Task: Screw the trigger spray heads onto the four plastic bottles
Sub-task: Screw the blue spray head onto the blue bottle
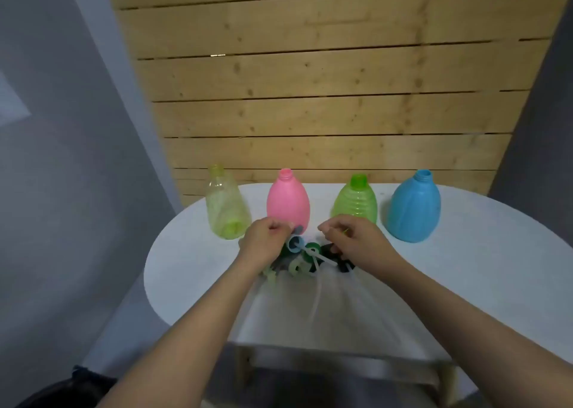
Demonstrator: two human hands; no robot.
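Observation:
Four open-necked bottles stand in a row at the back of the white table point(465, 252): clear yellow point(228, 204), pink point(287, 202), ribbed green point(356, 204) and blue point(415, 209). In front of them lies a tangled pile of trigger spray heads point(305, 257) with blue, green and black collars and white dip tubes. My left hand point(263, 241) curls over the pile's left side, fingertips pinched on a grey-blue head. My right hand point(352, 237) is closed over the right side, with a yellow-green part showing between its fingers and a black head below it.
A wooden slat wall point(325, 97) rises right behind the bottles. The table's rounded edge curves near my forearms, with a wooden stool or frame point(341, 364) under it. Grey walls flank both sides. A dark object point(71, 386) lies on the floor at lower left.

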